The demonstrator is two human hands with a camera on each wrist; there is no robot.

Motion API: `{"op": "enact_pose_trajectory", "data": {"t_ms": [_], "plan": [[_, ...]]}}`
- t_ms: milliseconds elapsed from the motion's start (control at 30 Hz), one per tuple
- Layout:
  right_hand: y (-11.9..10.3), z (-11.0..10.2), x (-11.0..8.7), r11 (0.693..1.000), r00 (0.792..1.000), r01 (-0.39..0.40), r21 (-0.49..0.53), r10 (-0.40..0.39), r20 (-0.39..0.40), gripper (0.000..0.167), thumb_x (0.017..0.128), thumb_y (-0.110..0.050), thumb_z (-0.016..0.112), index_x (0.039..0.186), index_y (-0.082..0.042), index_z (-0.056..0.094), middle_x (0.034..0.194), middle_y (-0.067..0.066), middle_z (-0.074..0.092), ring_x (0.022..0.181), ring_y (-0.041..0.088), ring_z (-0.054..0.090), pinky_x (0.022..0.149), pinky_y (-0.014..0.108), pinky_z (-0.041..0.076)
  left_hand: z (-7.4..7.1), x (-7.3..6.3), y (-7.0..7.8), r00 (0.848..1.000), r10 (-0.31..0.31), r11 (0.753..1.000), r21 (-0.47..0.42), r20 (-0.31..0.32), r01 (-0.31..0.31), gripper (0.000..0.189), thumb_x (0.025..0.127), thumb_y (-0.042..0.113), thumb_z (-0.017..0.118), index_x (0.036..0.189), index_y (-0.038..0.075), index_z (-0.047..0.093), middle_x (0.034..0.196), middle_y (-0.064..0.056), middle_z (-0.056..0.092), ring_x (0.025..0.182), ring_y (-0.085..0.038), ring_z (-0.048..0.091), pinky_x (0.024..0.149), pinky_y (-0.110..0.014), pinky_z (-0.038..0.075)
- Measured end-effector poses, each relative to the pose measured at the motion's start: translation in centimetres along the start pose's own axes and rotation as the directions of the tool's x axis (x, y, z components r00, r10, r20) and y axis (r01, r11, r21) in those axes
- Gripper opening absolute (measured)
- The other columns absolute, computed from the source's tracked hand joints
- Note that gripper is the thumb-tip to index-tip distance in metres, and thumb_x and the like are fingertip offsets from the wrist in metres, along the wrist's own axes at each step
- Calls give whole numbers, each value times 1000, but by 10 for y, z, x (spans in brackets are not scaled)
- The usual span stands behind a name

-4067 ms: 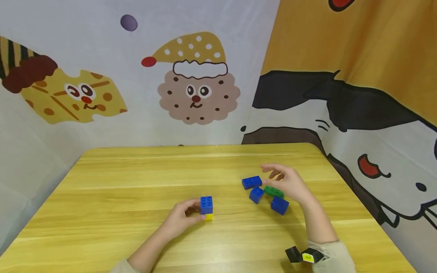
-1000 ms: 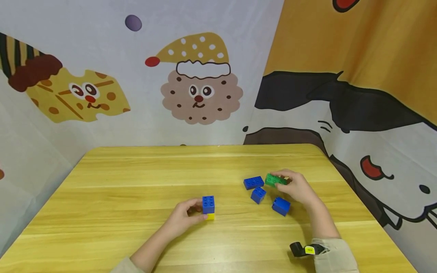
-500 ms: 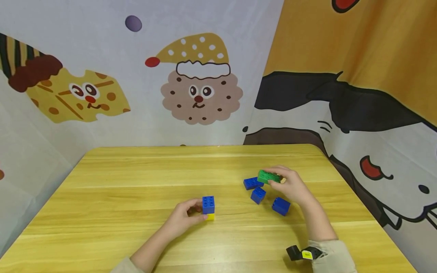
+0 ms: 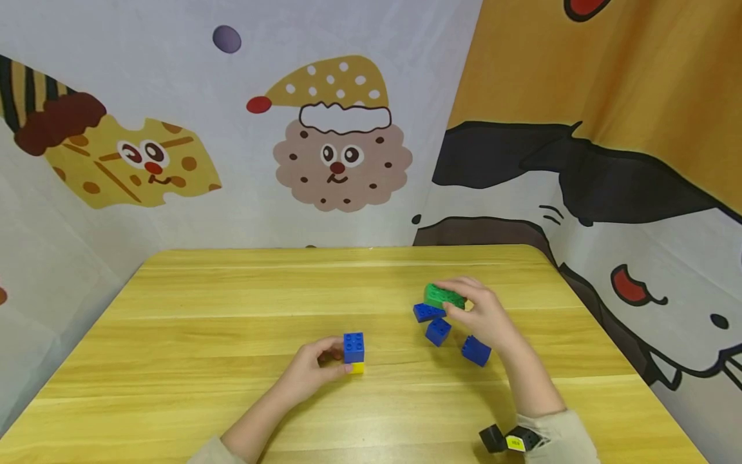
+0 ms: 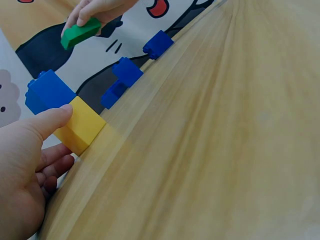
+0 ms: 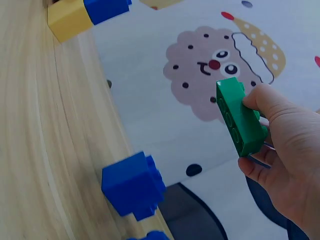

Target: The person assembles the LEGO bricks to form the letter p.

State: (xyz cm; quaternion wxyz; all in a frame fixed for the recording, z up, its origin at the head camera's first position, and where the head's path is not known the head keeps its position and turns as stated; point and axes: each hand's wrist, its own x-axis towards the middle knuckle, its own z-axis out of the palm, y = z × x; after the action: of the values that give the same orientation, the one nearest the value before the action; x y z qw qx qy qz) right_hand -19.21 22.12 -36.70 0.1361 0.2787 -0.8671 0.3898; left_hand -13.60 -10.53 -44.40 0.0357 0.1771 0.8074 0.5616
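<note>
My left hand (image 4: 310, 370) holds a two-brick stack near the middle of the table, thumb against its near side. On top is a blue brick (image 4: 353, 348); the yellow brick (image 5: 82, 125) under it stands on the wood. My right hand (image 4: 481, 312) pinches a long green brick (image 6: 240, 115) between thumb and fingers, raised above the table in both wrist views. In the head view the green brick overlaps a long blue brick (image 4: 428, 313). A square blue brick (image 4: 438, 332) lies just in front of that one, and another blue brick (image 4: 476, 351), tipped on its side, lies below my right wrist.
The wooden table (image 4: 232, 309) reaches back to a printed cloth (image 4: 342, 225) hanging behind it. A black wrist device (image 4: 513, 440) with a yellow label sits at my right sleeve (image 4: 559, 438).
My right hand has taken the green brick from among the blue ones, lifted it and carried it left over the long blue brick. My left hand keeps its hold on the stack.
</note>
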Motion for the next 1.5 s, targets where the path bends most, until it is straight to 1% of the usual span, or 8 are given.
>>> {"op": "enact_pose_trajectory", "data": {"t_ms": [67, 100, 267, 367, 700, 1000, 1300, 1500], "plan": [[-4, 2, 1, 1000, 1000, 10, 0, -10, -1, 38, 87, -1, 67, 123, -9, 64, 117, 4, 62, 107, 21, 53, 80, 38, 49, -1, -1, 7, 1000, 1, 1000, 1, 1, -1, 36, 84, 9, 74, 118, 3, 63, 100, -6, 66, 95, -29, 58, 80, -33, 46], [-7, 3, 2, 1000, 1000, 12, 4, -12, -1, 38, 87, -1, 67, 124, -9, 64, 117, 3, 62, 109, 21, 52, 81, 40, 49, -2, -1, 6, 1000, 3, 1000, -5, 2, -3, 36, 84, 10, 74, 118, 3, 63, 100, -5, 66, 95, -28, 58, 80, -33, 46], [-18, 11, 3, 999, 1000, 28, 20, -28, -1, 39, 88, -1, 66, 125, -11, 63, 120, 2, 61, 111, 20, 50, 84, 43, 48, -1, 4, -18, 1000, 6, 1000, 15, 8, -6, 38, 84, 21, 75, 119, 10, 64, 101, 3, 66, 94, -20, 58, 80, -32, 46], [-25, 17, 4, 998, 998, 65, 12, -65, -3, 40, 87, -1, 66, 125, -10, 63, 120, 2, 61, 111, 20, 51, 82, 41, 50, -1, 5, -23, 1000, 15, 1000, 24, 9, -16, 38, 84, 26, 75, 118, 13, 65, 100, 5, 66, 94, -18, 58, 80, -32, 47], [-37, 35, 5, 988, 988, 155, 7, -155, 5, 38, 87, -2, 64, 125, -10, 63, 120, 4, 60, 108, 19, 51, 78, 35, 51, 0, 5, -19, 1000, 4, 1000, 13, 6, -4, 38, 84, 17, 75, 119, 10, 64, 101, 3, 66, 94, -19, 58, 79, -31, 46], [-40, 50, 4, 964, 964, 264, -6, -264, 21, 38, 88, -3, 63, 126, -9, 62, 122, 5, 60, 108, 21, 50, 77, 34, 50, -3, -2, 13, 1000, 2, 1000, 3, 3, -2, 35, 84, 9, 74, 117, 2, 64, 101, -6, 67, 95, -28, 58, 79, -33, 46], [-50, 59, 3, 962, 959, 272, 16, -272, 76, 38, 91, -4, 63, 129, -9, 60, 126, 1, 57, 113, 19, 48, 81, 35, 49, -2, -3, 14, 1000, 0, 1000, 9, 8, 0, 35, 84, 9, 73, 117, 2, 64, 101, -6, 67, 94, -29, 58, 78, -32, 46], [-53, 67, 3, 956, 952, 290, 31, -292, 89, 37, 92, -5, 63, 129, -10, 60, 126, 1, 58, 113, 18, 49, 83, 35, 49, 0, 2, -8, 1000, -5, 1000, 20, 13, 4, 37, 85, 11, 74, 120, 5, 63, 103, -4, 67, 95, -26, 58, 79, -33, 46]]}}
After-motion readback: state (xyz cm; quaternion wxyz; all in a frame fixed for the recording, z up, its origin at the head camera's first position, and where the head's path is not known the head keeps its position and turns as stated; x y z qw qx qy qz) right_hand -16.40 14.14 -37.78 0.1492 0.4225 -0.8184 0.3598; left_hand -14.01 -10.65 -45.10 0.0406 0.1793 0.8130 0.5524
